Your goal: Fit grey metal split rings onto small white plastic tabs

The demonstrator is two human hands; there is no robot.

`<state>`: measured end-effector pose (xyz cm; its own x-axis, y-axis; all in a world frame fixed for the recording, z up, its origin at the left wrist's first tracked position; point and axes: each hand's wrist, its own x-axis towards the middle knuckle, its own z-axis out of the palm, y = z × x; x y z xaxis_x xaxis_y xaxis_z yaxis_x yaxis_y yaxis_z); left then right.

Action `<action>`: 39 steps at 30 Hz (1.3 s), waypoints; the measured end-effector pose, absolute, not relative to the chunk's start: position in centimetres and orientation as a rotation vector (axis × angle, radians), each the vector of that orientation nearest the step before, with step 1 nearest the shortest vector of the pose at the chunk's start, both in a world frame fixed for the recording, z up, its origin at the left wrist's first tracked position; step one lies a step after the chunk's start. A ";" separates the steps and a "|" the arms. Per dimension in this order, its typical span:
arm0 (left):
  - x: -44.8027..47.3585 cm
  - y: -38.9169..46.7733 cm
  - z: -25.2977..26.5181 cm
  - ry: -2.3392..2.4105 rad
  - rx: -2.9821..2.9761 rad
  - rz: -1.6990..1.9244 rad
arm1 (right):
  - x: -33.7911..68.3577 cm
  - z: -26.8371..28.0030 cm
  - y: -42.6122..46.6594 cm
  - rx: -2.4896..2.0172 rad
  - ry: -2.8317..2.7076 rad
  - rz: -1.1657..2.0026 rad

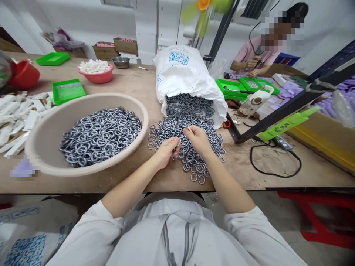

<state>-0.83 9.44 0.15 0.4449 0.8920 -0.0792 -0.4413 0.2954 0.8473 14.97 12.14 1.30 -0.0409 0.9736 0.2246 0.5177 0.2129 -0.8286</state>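
Observation:
My left hand [167, 152] is closed, thumb and fingers pinching a grey ring [179, 142] at the near side of the loose ring pile [172, 127]. Just to its right, my right hand [198, 139] is closed around a thin, pale stick-like tool [190, 130], whose lower part is hidden by the fingers. The two hands are close together over the pile. Behind them a white sack [183, 75] lies on its side, with grey rings spilling from its mouth. Left of my hands stands a wide beige basin [44, 147], partly filled with similar rings.
A black metal post [266, 120] rises at the right, near a cable [252, 155] and a green tube [288, 123]. Green trays [52, 58], a red bowl [95, 77] and white pieces [16, 114] occupy the left. A co-worker [256, 55] sits at the far right.

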 end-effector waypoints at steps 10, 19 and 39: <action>-1.9 10.8 0.5 0.742 0.665 1.039 | 15.0 1.4 15.2 -2.169 -1.970 0.139; -1.9 10.8 1.4 0.822 0.498 0.973 | 14.6 2.0 12.3 -1.273 -1.512 1.064; -0.9 9.4 0.9 0.889 0.879 1.084 | 11.3 0.3 9.0 -1.131 -1.357 0.827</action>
